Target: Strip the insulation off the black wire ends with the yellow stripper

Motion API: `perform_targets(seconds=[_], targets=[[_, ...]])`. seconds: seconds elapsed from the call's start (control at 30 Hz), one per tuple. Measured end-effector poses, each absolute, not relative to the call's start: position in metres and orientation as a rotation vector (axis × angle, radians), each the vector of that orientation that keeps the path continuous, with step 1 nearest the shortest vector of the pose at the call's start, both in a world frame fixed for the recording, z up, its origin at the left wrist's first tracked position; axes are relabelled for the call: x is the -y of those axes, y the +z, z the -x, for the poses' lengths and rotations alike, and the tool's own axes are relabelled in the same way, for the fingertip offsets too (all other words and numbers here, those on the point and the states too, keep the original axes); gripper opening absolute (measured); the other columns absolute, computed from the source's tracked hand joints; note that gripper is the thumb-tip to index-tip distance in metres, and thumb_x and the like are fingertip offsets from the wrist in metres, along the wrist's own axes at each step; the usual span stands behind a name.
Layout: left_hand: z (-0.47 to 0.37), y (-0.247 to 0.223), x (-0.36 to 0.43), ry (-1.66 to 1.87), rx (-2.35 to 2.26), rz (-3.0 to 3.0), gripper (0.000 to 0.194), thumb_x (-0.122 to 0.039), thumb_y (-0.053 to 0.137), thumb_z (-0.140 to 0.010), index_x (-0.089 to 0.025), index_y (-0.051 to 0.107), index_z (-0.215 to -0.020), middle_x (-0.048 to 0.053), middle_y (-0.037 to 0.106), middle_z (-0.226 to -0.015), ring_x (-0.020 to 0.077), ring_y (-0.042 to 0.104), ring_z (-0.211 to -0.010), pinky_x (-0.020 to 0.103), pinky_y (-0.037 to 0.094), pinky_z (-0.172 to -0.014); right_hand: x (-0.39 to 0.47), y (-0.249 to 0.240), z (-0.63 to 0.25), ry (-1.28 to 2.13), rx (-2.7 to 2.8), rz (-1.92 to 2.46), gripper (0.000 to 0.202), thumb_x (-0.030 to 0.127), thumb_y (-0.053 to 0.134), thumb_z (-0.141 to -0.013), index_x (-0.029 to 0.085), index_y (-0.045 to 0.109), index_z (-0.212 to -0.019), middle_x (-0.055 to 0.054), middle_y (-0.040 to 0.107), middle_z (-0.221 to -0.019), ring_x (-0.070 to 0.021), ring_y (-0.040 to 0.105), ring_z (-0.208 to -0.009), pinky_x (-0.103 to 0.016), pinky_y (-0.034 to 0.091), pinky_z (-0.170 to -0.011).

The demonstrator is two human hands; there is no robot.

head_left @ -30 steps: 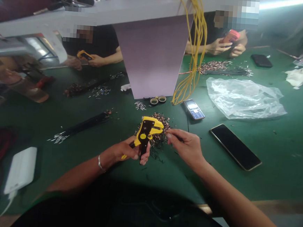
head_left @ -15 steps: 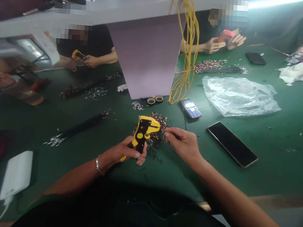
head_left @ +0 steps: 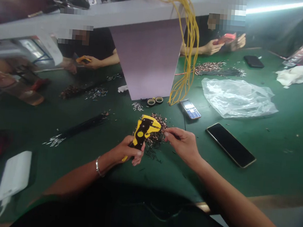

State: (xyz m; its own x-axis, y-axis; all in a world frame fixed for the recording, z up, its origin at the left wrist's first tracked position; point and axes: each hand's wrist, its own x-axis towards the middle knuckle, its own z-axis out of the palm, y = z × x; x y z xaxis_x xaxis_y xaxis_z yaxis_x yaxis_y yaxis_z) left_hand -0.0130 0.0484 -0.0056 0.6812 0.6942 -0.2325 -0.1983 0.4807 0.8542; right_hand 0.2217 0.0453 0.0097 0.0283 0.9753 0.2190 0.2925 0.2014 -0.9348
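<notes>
My left hand is wrapped round the handles of a yellow-and-black wire stripper, its jaws pointing right. Just off the jaws, my right hand pinches a short, thin wire; only its tip shows, and I cannot tell whether it touches the jaws. Beneath and behind the tool lies a pile of short wire pieces, black with coppery ends. To the left, a bundle of black wires with bare silvery ends rests on the green table.
A keypad phone, a smartphone and a clear plastic bag lie to the right. Yellow cables hang before a pale panel. Tape rolls sit at its foot. A white power bank is at left. Co-workers' hands show across the table.
The wire stripper's handles have drawn closer together in my left hand, and its head has tilted a little. My right hand stays almost in place. Across the table, a co-worker's yellow tool has turned.
</notes>
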Motion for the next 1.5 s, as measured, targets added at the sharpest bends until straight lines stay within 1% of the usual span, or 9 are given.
perform_targets(seconds=[0.17,0.4,0.43,0.5,0.6,0.77,0.93,1.13,1.5], targets=[[0.011,-0.001,-0.047,0.603,-0.662,-0.903,0.018,-0.016,0.073,-0.067,-0.013,0.057,-0.071,-0.005,0.051,-0.042,0.0075,0.041,-0.032,0.021,0.039,-0.036,-0.046,0.009,-0.222,0.832,1.476,1.269,0.017,0.028,0.063,-0.080,0.020,0.078,-0.078,0.000,0.070,-0.059,-0.0132,0.061,-0.054,-0.025,0.048,-0.055],[0.010,0.004,-0.048,0.665,-0.699,-0.887,0.015,-0.013,0.069,-0.066,-0.014,0.056,-0.073,-0.007,0.047,-0.042,0.0064,0.039,-0.032,0.020,0.037,-0.036,-0.042,0.012,-0.223,0.775,1.508,1.272,0.018,0.029,0.064,-0.078,0.020,0.079,-0.075,0.001,0.068,-0.057,-0.0127,0.059,-0.051,-0.026,0.047,-0.054],[0.012,0.004,-0.050,0.684,-0.682,-0.880,0.015,-0.014,0.069,-0.065,-0.014,0.056,-0.073,-0.007,0.047,-0.043,0.0067,0.039,-0.032,0.020,0.038,-0.036,-0.042,0.012,-0.224,0.772,1.496,1.287,0.017,0.029,0.064,-0.077,0.020,0.078,-0.074,0.001,0.067,-0.055,-0.0123,0.057,-0.050,-0.025,0.046,-0.052],[0.018,0.004,-0.056,0.697,-0.649,-0.868,0.017,-0.015,0.068,-0.065,-0.014,0.058,-0.078,-0.005,0.051,-0.050,0.0077,0.043,-0.035,0.023,0.041,-0.039,-0.042,0.012,-0.225,0.792,1.457,1.306,0.017,0.029,0.064,-0.077,0.020,0.078,-0.073,0.002,0.064,-0.052,-0.0116,0.055,-0.047,-0.025,0.044,-0.050],[0.025,0.003,-0.064,0.749,-0.640,-0.909,0.019,-0.012,0.068,-0.066,-0.012,0.060,-0.082,-0.002,0.055,-0.057,0.0097,0.049,-0.043,0.025,0.044,-0.044,-0.043,0.011,-0.225,0.830,1.422,1.304,0.017,0.029,0.063,-0.076,0.020,0.077,-0.072,0.002,0.063,-0.051,-0.0112,0.054,-0.047,-0.024,0.043,-0.049],[0.025,0.003,-0.066,0.644,-0.506,-0.867,0.029,-0.014,0.067,-0.062,-0.011,0.062,-0.090,0.003,0.059,-0.068,0.0137,0.055,-0.052,0.031,0.048,-0.053,-0.043,0.008,-0.224,0.860,1.415,1.285,0.017,0.029,0.064,-0.076,0.019,0.077,-0.072,0.002,0.064,-0.052,-0.0112,0.055,-0.047,-0.024,0.044,-0.049],[0.025,0.010,-0.066,0.470,-0.396,-0.835,0.041,-0.017,0.067,-0.058,-0.009,0.065,-0.099,0.009,0.064,-0.076,0.0213,0.061,-0.064,0.040,0.051,-0.065,-0.043,0.008,-0.225,0.847,1.395,1.256,0.015,0.027,0.066,-0.077,0.019,0.078,-0.074,0.001,0.067,-0.054,-0.0118,0.058,-0.049,-0.025,0.047,-0.051],[0.026,0.010,-0.067,0.359,-0.367,-0.813,0.047,-0.021,0.068,-0.056,-0.009,0.065,-0.101,0.010,0.064,-0.075,0.0228,0.062,-0.064,0.040,0.052,-0.064,-0.043,0.011,-0.226,0.829,1.397,1.212,0.013,0.025,0.067,-0.077,0.020,0.080,-0.077,0.000,0.071,-0.060,-0.0130,0.063,-0.053,-0.026,0.050,-0.054],[0.025,0.006,-0.066,0.319,-0.319,-0.808,0.050,-0.022,0.068,-0.058,-0.008,0.065,-0.105,0.011,0.066,-0.077,0.0239,0.064,-0.066,0.041,0.052,-0.066,-0.043,0.010,-0.226,0.810,1.465,1.217,0.015,0.025,0.065,-0.079,0.021,0.080,-0.078,0.001,0.071,-0.060,-0.0135,0.063,-0.053,-0.027,0.050,-0.055]])
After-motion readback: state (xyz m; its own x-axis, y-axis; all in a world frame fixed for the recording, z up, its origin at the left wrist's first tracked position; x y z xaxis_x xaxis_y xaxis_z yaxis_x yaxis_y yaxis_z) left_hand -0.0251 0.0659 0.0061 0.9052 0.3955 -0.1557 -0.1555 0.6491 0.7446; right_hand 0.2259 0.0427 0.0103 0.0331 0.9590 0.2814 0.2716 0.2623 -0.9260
